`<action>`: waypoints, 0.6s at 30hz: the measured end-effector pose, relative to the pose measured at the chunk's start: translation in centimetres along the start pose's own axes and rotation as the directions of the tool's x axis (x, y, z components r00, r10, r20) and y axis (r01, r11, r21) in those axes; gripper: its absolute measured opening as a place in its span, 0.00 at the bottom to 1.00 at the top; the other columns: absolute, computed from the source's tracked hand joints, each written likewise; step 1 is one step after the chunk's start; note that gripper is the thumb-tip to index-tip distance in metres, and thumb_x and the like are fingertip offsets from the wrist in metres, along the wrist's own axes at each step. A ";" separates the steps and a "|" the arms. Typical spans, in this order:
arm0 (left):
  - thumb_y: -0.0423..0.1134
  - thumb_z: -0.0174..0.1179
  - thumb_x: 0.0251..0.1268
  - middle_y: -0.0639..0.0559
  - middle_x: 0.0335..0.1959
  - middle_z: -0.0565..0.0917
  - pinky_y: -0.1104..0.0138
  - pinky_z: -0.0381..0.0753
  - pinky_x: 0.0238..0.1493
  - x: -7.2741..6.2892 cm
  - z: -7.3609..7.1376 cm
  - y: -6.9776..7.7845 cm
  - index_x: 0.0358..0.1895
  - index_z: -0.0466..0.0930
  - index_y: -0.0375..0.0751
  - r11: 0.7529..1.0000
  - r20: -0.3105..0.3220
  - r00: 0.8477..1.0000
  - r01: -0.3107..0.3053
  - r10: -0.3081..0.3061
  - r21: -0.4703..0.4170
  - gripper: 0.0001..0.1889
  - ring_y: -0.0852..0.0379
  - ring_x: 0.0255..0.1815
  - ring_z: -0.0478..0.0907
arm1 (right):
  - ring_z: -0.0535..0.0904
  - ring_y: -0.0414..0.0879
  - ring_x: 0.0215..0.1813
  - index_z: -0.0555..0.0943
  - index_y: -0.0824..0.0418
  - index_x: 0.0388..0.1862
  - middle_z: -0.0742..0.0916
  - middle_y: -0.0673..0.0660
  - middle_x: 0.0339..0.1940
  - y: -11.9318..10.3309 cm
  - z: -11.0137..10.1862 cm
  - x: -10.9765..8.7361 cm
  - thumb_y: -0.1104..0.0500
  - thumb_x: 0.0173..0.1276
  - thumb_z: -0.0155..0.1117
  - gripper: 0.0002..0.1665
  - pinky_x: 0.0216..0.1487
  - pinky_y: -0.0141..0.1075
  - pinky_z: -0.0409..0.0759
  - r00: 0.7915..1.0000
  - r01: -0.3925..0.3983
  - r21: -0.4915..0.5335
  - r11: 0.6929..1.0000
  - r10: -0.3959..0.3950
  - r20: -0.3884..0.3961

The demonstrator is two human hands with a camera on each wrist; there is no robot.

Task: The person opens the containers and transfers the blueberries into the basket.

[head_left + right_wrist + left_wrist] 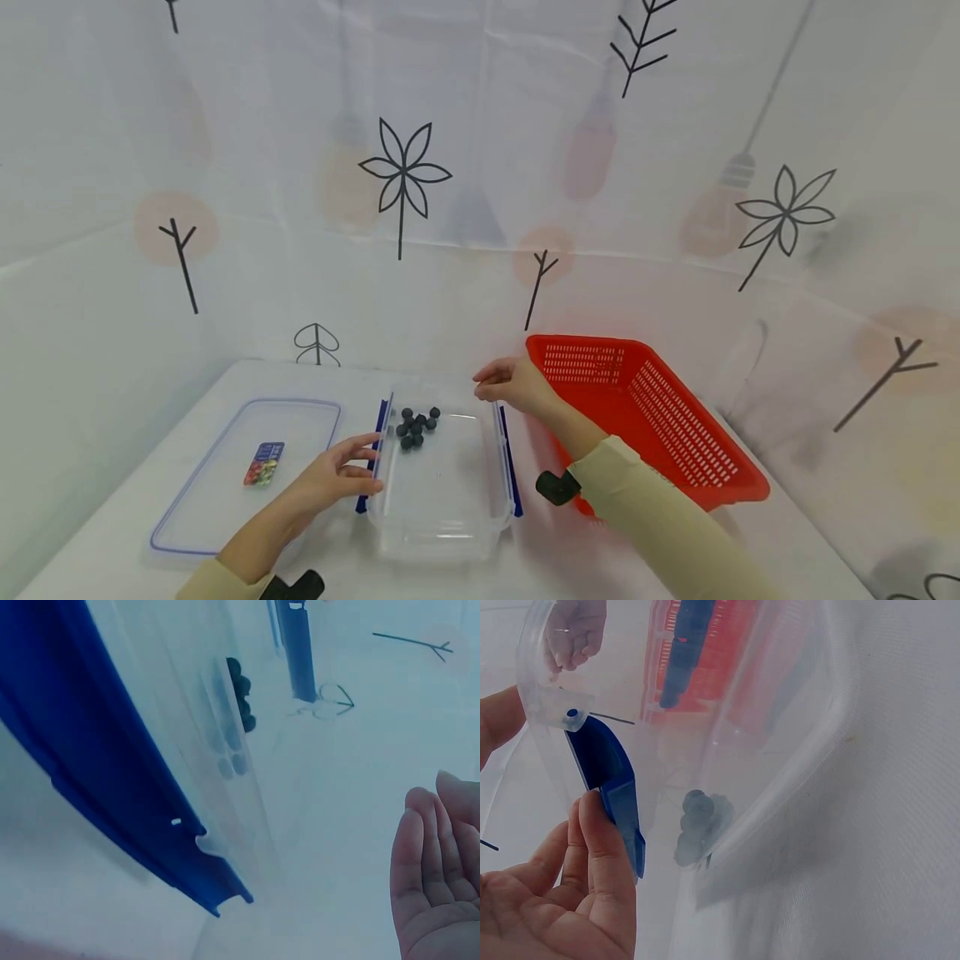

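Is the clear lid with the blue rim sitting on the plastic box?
No, the lid lies left of the plastic box, which is open on top.

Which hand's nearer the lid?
Left. The left hand is next to the lid, fingers at the box's left latch; the right hand is across the box, near its far right corner.

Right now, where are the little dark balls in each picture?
Head: dark balls in the clear box, toward its far left.
Left wrist: dark balls just below centre.
Right wrist: dark balls in the upper middle.
Shared landmark: the box's blue clips.
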State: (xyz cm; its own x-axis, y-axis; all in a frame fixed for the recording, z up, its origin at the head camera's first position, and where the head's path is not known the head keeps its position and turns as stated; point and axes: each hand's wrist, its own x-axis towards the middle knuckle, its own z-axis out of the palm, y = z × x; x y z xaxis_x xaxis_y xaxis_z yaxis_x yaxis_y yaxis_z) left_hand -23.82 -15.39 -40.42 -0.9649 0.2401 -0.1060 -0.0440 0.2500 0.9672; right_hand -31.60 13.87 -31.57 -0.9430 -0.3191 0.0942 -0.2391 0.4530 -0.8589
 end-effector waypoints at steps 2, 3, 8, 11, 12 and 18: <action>0.42 0.70 0.51 0.43 0.58 0.70 0.54 0.74 0.51 0.0 0.0 0.0 0.68 0.61 0.41 1.000 0.000 1.000 0.002 -0.002 -0.002 0.40 0.53 0.47 0.73 | 0.81 0.51 0.40 0.83 0.61 0.43 0.85 0.55 0.34 -0.1 0.4 0.1 0.62 0.62 0.65 0.10 0.49 0.43 0.78 1.000 -0.012 0.013 1.000 0.012 0.004; 0.42 0.70 0.51 0.43 0.58 0.70 0.53 0.74 0.51 0.0 0.0 0.0 0.68 0.61 0.41 1.000 0.000 1.000 0.004 -0.004 -0.003 0.40 0.53 0.47 0.73 | 0.81 0.51 0.40 0.83 0.60 0.43 0.85 0.54 0.34 -0.1 0.5 0.1 0.61 0.62 0.65 0.10 0.48 0.42 0.79 1.000 -0.016 0.014 1.000 0.016 0.004; 0.42 0.70 0.51 0.43 0.58 0.70 0.53 0.74 0.51 -0.1 0.0 0.1 0.68 0.60 0.41 1.000 -0.004 1.000 0.011 -0.011 -0.005 0.40 0.53 0.47 0.73 | 0.81 0.49 0.40 0.83 0.58 0.42 0.86 0.53 0.34 -0.6 1.4 0.4 0.60 0.62 0.66 0.10 0.47 0.37 0.79 0.999 -0.027 0.005 1.000 0.027 0.018; 0.43 0.70 0.50 0.43 0.58 0.70 0.54 0.74 0.50 -0.1 0.0 0.1 0.68 0.61 0.42 1.000 -0.011 1.000 0.014 -0.014 -0.001 0.40 0.53 0.47 0.73 | 0.81 0.47 0.40 0.82 0.59 0.43 0.85 0.53 0.35 -0.7 1.9 0.7 0.60 0.62 0.65 0.10 0.48 0.38 0.79 0.999 -0.022 0.017 1.000 0.022 0.044; 0.43 0.70 0.50 0.43 0.58 0.70 0.54 0.75 0.50 -0.1 0.0 0.1 0.68 0.61 0.42 1.000 -0.015 1.000 0.015 -0.015 0.000 0.41 0.53 0.46 0.73 | 0.81 0.47 0.40 0.82 0.59 0.43 0.85 0.53 0.35 -0.8 2.1 0.8 0.60 0.62 0.65 0.10 0.48 0.38 0.79 0.998 -0.023 0.020 1.000 0.022 0.052; 0.42 0.71 0.50 0.44 0.57 0.71 0.54 0.75 0.50 0.0 0.1 0.1 0.67 0.62 0.43 1.000 -0.030 0.999 0.022 -0.022 0.002 0.40 0.53 0.46 0.73 | 0.81 0.51 0.42 0.82 0.59 0.44 0.85 0.53 0.35 -0.9 3.4 1.4 0.59 0.62 0.65 0.11 0.50 0.40 0.78 0.997 -0.009 0.007 1.000 0.009 0.083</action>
State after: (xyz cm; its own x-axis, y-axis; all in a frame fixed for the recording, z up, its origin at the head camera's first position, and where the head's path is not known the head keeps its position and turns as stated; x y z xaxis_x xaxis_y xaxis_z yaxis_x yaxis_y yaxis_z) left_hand -23.83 -15.22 -40.35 -0.9711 0.2064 -0.1200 -0.0646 0.2566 0.9644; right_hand -31.87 10.13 -32.35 -0.9227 -0.3828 0.0448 -0.2288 0.4504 -0.8630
